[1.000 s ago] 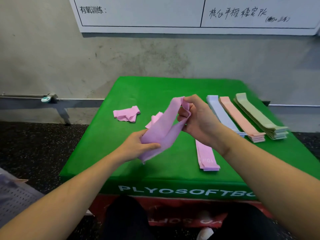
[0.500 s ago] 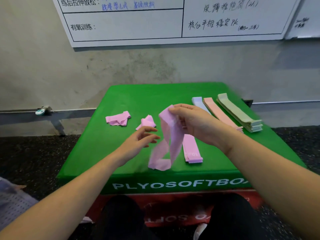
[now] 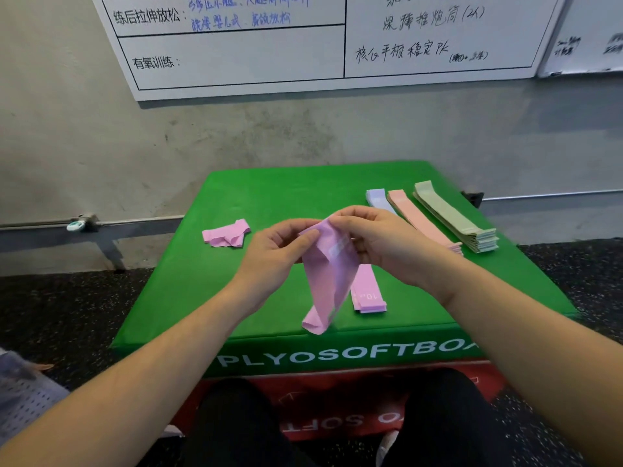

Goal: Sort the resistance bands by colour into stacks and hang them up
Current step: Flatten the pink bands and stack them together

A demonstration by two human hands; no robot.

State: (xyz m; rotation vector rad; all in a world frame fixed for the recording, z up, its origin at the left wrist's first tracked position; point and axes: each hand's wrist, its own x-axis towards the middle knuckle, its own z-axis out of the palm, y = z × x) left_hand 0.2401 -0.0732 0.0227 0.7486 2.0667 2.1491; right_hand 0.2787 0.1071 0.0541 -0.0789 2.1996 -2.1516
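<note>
A pink resistance band hangs above the green plyo box, its lower end near the front edge. My left hand pinches its top left edge and my right hand pinches its top right edge. Behind the hanging band lies a flat pink stack. A crumpled pink band sits at the left of the box. At the right rear lie a lilac stack, a salmon stack and a green stack, side by side.
The box stands against a grey wall with a whiteboard above. A pipe runs along the wall's base. Dark speckled floor surrounds the box. My knees are below its front edge. A perforated grey panel is at lower left.
My left hand has let go of the band's lower part and come up to pinch its top edge beside my right hand. The band now hangs downward. The view has tilted up.
</note>
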